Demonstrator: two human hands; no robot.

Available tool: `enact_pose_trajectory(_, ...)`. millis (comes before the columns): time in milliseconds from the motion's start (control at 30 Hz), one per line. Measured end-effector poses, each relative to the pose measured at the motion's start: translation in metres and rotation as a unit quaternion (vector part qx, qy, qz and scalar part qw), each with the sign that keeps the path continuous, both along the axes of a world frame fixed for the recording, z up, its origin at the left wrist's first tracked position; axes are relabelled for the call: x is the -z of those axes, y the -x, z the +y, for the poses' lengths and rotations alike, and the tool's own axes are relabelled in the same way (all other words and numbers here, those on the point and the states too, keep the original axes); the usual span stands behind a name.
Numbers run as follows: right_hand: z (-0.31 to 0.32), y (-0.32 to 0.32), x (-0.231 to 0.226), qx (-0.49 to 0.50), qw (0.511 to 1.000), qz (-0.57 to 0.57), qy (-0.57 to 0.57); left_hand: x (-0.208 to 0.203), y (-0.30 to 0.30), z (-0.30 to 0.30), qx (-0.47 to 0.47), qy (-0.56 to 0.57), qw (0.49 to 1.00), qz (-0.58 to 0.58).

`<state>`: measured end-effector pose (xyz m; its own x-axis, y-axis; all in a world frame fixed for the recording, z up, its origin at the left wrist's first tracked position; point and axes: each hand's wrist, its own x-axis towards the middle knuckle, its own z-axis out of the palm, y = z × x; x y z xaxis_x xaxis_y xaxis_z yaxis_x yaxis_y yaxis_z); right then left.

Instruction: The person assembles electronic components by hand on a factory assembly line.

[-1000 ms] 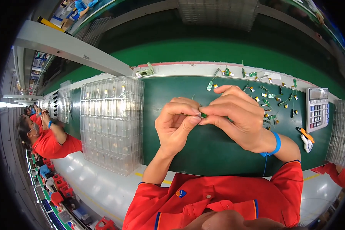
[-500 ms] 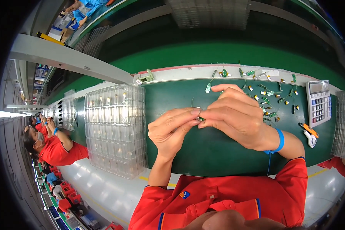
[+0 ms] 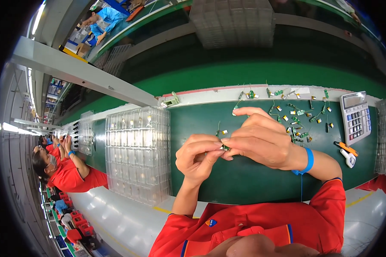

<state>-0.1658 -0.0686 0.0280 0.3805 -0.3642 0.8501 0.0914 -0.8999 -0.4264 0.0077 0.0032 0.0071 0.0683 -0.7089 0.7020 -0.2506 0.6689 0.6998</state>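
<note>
A small green circuit board [image 3: 224, 147] is pinched between the fingertips of both my hands over the green work mat [image 3: 218, 184]. My left hand [image 3: 195, 159] grips its left side with thumb and forefinger. From the right, my right hand [image 3: 266, 140] closes on the same board, its forefinger raised. A thin wire and a small white-and-yellow part [image 3: 224, 132] show just beyond the fingertips. Fingers cover most of the board. Several similar circuit boards [image 3: 301, 112] with wires lie scattered beyond and right of my right hand.
Stacked clear plastic trays [image 3: 137, 154] stand at my left. A calculator [image 3: 356, 116], an orange-handled cutter [image 3: 346, 148] and a white tool [image 3: 348, 159] lie at right. A pale green device [image 3: 170, 100] sits on the ledge. A co-worker [image 3: 75, 171] works farther left.
The whole view has shifted slightly, so the trays and hands appear farther right and lower. Both hands keep hold of the circuit board, and the white-and-yellow part shows more plainly.
</note>
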Motion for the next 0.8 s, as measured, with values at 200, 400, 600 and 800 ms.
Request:
enact_pose_trajectory(200, -0.001, -0.001, -0.001, 0.01, 1.0, -0.005, 0.01, -0.001, -0.004, -0.003, 0.005, 0.01, 1.0, 0.015)
enact_pose_trajectory(400, -0.005, -0.001, 0.0, -0.002, 1.0, 0.01, 0.003, -0.002, -0.009, -0.002, 0.062, -0.076, 0.993, 0.059)
enact_pose_trajectory(600, -0.009, 0.001, 0.003, 0.006, 0.999, 0.043, 0.012, -0.007, -0.007, -0.001, 0.107, -0.162, 0.971, 0.137)
enact_pose_trajectory(800, -0.011, 0.001, 0.007, -0.018, 0.998, 0.066, 0.007, -0.004, -0.014, -0.007, 0.221, -0.291, 0.877, 0.312)
